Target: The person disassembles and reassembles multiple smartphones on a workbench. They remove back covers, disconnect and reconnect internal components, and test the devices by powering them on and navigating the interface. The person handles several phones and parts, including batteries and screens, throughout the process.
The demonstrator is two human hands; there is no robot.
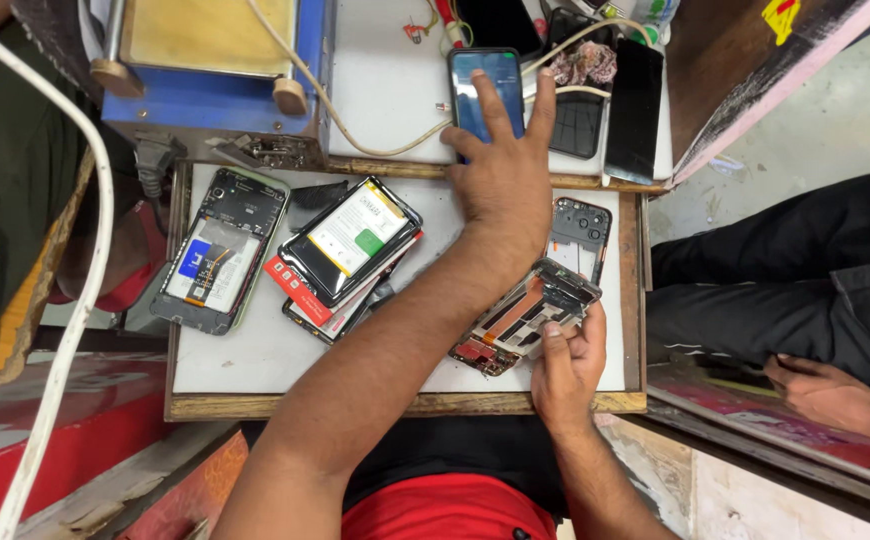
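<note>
My left hand (503,175) reaches across the white work tray (255,360) to the shelf behind it. Its fingers are spread, and one fingertip rests on a lit phone with a blue screen (477,75). My right hand (567,365) grips a stripped phone frame (525,315) at its near end and holds it tilted just above the tray's right side. A dark phone back with a camera cutout (583,232) lies just beyond the frame.
On the tray lie an opened phone with exposed battery (217,255) and a stack of phones and screens (350,250). A blue machine (215,100) stands at the back left. Dark phones (635,100) and white cables (355,140) lie on the shelf. Another person's hand (815,390) rests at right.
</note>
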